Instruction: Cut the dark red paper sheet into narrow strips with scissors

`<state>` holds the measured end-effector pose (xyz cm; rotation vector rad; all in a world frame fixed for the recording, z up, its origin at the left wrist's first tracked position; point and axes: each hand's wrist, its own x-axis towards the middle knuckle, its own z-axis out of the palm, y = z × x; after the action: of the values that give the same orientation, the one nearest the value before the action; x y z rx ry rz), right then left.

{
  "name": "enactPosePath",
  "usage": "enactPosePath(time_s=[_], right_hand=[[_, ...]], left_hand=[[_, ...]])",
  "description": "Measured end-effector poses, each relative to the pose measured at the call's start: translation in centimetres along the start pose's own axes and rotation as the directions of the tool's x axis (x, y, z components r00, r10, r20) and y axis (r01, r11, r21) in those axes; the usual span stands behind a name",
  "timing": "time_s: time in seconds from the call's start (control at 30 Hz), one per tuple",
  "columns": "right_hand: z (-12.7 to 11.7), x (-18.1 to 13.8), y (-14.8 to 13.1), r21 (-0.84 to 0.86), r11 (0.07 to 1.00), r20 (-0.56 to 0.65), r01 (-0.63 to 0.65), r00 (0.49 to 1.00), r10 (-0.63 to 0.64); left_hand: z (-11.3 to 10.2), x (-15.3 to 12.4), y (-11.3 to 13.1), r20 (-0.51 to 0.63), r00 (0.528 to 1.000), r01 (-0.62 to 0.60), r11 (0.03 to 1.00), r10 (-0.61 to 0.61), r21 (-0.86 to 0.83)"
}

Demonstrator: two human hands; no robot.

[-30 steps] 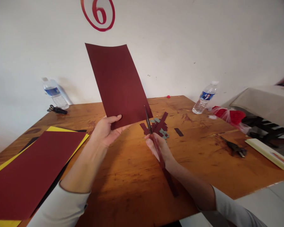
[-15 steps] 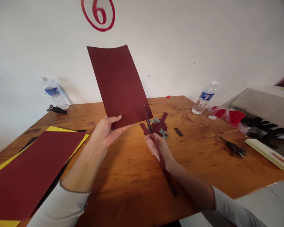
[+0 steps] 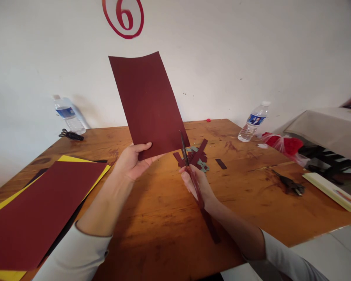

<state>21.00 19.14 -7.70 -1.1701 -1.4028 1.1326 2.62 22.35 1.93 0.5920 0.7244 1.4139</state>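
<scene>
A dark red sheet of paper (image 3: 148,103) is held up above the table, its lower left corner pinched in my left hand (image 3: 134,160), thumb in front and fingers behind. My right hand (image 3: 199,185) is wrapped round a pair of scissors (image 3: 194,177) with reddish handles. Their dark blades point up at the sheet's lower right edge, one blade showing in front of the paper. Behind the scissors lies a pile of dark red and grey-green paper scraps (image 3: 203,160). A dark red strip (image 3: 212,230) lies below my right hand.
Dark red, yellow and black sheets (image 3: 49,207) are stacked at the left of the wooden table (image 3: 152,226). Water bottles stand at the back left (image 3: 68,117) and back right (image 3: 253,123). A dark tool (image 3: 289,183) and a pale box (image 3: 332,191) lie at the right.
The sheet's top edge tips up slightly. Both hands keep nearly the same place and hold; the whole view shifts a little.
</scene>
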Motion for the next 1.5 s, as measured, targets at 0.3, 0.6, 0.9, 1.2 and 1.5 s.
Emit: enactPosePath(time_s=[0.3, 0.6, 0.9, 1.2, 1.5], right_hand=[[0.01, 0.06, -0.1, -0.003, 1.0, -0.013, 0.005, 1.0, -0.005], [-0.13, -0.09, -0.18, -0.034, 0.999, -0.018, 0.034, 0.999, -0.035], [-0.2, 0.03, 0.09, -0.077, 0.996, -0.035, 0.048, 0.998, -0.051], [-0.14, 0.08, 0.17, -0.063, 0.997, -0.042, 0.046, 0.998, -0.049], [-0.29, 0.09, 0.25, -0.073, 0.996, -0.038, 0.042, 0.998, -0.045]], left_hand=[[0.1, -0.23, 0.14, 0.021, 1.0, 0.017, 1.0, -0.017, 0.015], [0.3, -0.34, 0.06, 0.014, 1.0, 0.019, 1.0, -0.018, -0.012], [0.45, -0.41, 0.16, 0.0, 1.0, 0.031, 0.999, -0.031, -0.015], [0.55, -0.51, 0.22, -0.004, 1.0, 0.03, 1.0, -0.03, -0.002], [0.6, -0.55, 0.23, -0.004, 1.0, 0.03, 0.999, -0.03, -0.014]])
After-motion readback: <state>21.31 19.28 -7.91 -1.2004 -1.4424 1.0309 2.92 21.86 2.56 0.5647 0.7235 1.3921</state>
